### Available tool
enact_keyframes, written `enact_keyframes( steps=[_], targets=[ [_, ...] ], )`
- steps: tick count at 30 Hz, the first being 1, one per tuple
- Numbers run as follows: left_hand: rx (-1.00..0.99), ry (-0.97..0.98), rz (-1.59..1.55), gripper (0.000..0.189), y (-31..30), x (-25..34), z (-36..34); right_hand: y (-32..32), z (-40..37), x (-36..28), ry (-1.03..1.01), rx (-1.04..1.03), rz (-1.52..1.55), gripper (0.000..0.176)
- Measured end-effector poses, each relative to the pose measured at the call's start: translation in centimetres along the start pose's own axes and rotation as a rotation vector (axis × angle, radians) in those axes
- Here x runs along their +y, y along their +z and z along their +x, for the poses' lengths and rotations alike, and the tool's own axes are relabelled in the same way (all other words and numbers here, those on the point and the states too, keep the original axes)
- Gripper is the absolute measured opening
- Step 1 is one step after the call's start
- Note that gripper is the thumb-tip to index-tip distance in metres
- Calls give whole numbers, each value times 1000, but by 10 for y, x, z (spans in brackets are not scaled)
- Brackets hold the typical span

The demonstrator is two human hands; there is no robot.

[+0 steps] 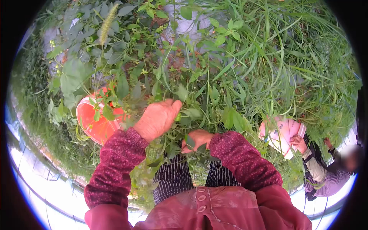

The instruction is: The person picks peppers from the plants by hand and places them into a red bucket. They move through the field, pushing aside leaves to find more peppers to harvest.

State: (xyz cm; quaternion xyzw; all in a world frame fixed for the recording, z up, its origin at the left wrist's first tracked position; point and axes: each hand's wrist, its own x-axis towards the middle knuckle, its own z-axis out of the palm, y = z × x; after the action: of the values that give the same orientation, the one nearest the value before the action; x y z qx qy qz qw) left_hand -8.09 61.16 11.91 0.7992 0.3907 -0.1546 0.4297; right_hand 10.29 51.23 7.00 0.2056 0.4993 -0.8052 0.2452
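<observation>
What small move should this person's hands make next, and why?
Probably part the leafy stems with the left hand: foliage hides what the right hand reaches for low down, and the orange bucket sits close beside the left hand.

One view only: head cam, fisheye, round black vignette. It sits above the chest and faces forward and steeply down. Close range: left hand (157, 119) and right hand (197, 138) sit mid-frame in the weeds (214, 88). Another person (326, 168) is at the right edge.
</observation>
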Motion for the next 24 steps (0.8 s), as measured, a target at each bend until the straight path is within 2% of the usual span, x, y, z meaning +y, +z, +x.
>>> enact_keyframes(
  steps=[3, 4, 5, 8, 10, 11, 12, 14, 15, 17, 18, 19, 21, 22, 23, 24],
  targets=[
    [56, -16, -3, 26, 3, 7, -17, -2, -5, -6, 19, 31, -37, 38],
    [-23, -63, 77, 24, 3, 12, -22, -4, -6, -9, 36, 36, -20, 38],
    [-18, -68, 72, 24, 4, 11, -27, -5, -7, -14, 53, 42, -4, 38],
    [24, -30, -3, 31, 3, 9, -41, -8, -9, -26, 82, 62, -13, 37],
    [332, -74, -340, 41, -4, 12, -57, 5, 3, -5, 78, 112, -59, 39],
    [340, -77, -343, 41, -1, 13, -65, 5, 4, -8, 69, 162, -100, 41],
    [419, -130, -454, 44, 2, 14, -72, 4, 1, -11, 73, 159, -111, 41],
    [658, -189, -614, 45, 12, 17, -79, 1, -7, -22, -37, 333, -117, 39],
    [669, -189, -619, 45, 17, 20, -82, 0, -8, -28, -32, 329, -128, 39],
    [780, -311, -591, 44, 20, 24, -86, -1, -6, -38, 18, 417, 30, 37],
    [790, -313, -597, 44, 22, 27, -90, 0, -5, -36, -73, 463, 138, 38],
    [846, -326, -602, 44, 23, 29, -93, 0, -1, -31, -68, 460, 127, 38],
    [909, -338, -613, 44, 12, 27, -94, -6, 7, -34, -175, 628, 274, 42],
    [1132, -364, -796, 40, 3, 22, -97, -8, 10, -34, -342, 587, 664, 42],
    [1353, -403, -973, 36, -4, 18, -103, -8, 6, -41, -335, 573, 666, 42],
    [1308, -496, -963, 32, -5, 6, -107, -16, 1, -48, -210, 645, 263, 42]
  ],
)
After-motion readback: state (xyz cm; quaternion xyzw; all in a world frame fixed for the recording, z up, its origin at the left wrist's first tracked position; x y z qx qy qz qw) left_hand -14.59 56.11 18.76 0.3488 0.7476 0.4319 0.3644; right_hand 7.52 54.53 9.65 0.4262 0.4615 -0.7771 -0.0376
